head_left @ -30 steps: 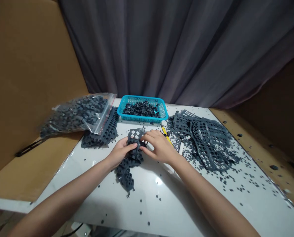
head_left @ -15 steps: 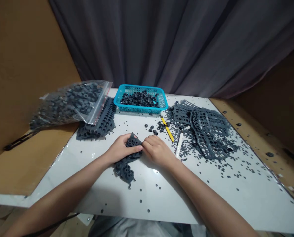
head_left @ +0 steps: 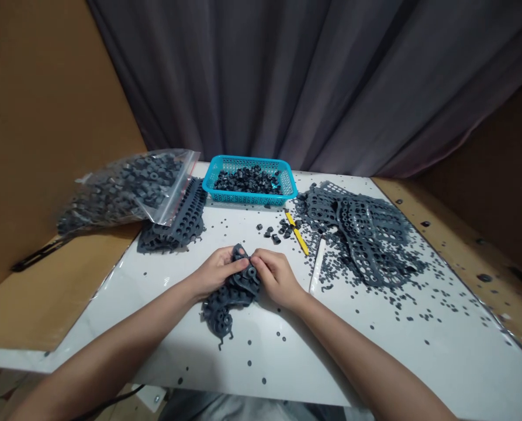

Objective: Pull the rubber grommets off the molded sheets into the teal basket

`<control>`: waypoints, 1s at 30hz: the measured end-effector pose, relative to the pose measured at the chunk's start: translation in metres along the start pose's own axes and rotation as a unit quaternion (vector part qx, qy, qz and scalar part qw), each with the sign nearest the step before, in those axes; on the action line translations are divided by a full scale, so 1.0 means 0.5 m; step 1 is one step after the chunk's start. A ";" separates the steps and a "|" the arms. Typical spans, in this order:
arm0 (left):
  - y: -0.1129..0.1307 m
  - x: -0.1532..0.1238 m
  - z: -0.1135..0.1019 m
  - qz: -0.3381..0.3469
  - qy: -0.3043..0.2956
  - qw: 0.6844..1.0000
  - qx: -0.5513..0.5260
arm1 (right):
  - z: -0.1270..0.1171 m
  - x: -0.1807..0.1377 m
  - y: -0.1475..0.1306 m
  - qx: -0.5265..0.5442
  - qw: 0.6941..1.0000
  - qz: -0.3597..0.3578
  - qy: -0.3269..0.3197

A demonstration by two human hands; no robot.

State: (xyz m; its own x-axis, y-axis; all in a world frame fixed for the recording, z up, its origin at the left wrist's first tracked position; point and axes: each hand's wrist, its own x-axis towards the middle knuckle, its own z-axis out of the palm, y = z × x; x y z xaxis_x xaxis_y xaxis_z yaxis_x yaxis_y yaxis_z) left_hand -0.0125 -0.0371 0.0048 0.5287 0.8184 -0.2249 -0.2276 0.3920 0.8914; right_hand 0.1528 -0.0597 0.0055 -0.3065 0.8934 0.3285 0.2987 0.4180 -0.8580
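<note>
Grey curtains are hanging behind the white bench (head_left: 287,362). Near its front edge, left hand (head_left: 214,273) and right hand (head_left: 276,278) are pinching a crumpled rubber grommet sheet (head_left: 230,295), probably to work pieces loose.

No text, label, brand or number can be read anywhere. The things near the fingers bear no legible markings.

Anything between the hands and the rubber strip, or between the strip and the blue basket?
Nothing between: left hand and right hand both grip the rubber strip. Toward the blue basket, only loose rubber pieces lie on the table.
</note>
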 end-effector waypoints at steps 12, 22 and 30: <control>-0.036 0.018 0.012 -0.030 0.073 0.978 -0.193 | 0.071 0.000 0.032 0.294 0.931 0.177 0.126; -0.033 0.012 0.008 0.069 0.120 0.990 0.010 | 0.006 0.010 0.040 -0.027 0.995 -0.057 0.072; -0.018 -0.013 0.009 0.076 0.092 0.967 0.224 | -0.051 0.014 0.036 -0.293 0.928 -0.216 -0.080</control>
State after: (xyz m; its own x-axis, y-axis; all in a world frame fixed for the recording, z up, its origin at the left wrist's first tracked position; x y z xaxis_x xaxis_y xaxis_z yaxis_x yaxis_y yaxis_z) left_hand -0.0100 -0.0478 -0.0001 0.3535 0.9293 -0.1072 0.1083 0.0732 0.9914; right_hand 0.1793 -0.0417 0.0024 -0.6276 0.6061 0.4887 0.5427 0.7906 -0.2836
